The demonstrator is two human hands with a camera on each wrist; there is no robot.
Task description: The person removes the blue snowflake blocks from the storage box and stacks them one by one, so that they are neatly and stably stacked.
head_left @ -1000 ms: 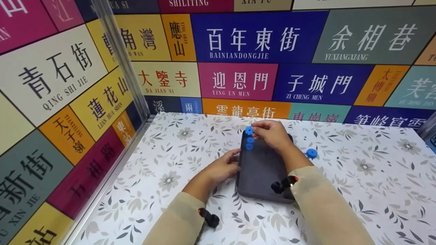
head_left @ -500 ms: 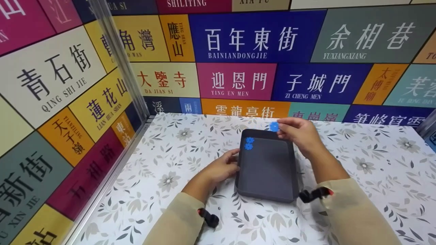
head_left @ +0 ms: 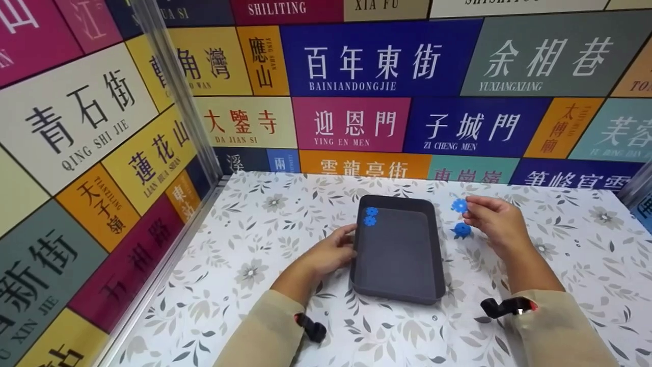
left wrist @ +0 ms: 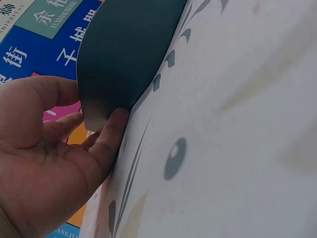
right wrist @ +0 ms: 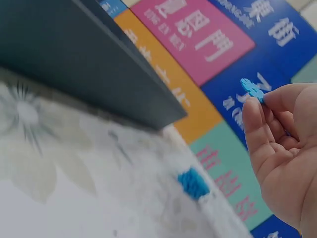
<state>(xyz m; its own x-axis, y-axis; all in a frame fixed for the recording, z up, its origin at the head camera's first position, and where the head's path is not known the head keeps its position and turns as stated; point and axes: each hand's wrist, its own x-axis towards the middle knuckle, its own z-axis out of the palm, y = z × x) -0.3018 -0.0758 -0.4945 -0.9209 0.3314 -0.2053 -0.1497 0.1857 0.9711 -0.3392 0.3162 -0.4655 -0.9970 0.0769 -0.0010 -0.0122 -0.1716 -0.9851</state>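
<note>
My right hand (head_left: 501,224) pinches a blue snowflake-shaped building disc (head_left: 459,205) between thumb and fingertips, raised to the right of the tray. Just below it, on the patterned tabletop, lies more blue disc material (head_left: 462,230), too small to count. Two blue discs (head_left: 371,216) lie inside the dark grey tray (head_left: 400,300) at its far left corner. At the tray's left wall rests my left hand (head_left: 328,252), fingers loosely bent and touching the wall from outside. The left wrist view shows that hand (left wrist: 54,144) close against the dark wall (left wrist: 124,49), with one fingertip low near the table.
White floral cloth (head_left: 219,306) covers the table. Signboard panels (head_left: 351,122) with Chinese characters stand behind it and along its left side. A black wrist camera (head_left: 501,307) is strapped at the right sleeve, and another camera (head_left: 311,329) at the left.
From the tray's far left corner, my right hand has moved right with the disc, past the tray's right edge, above the loose blue material. The left hand stays at the tray's left wall.
</note>
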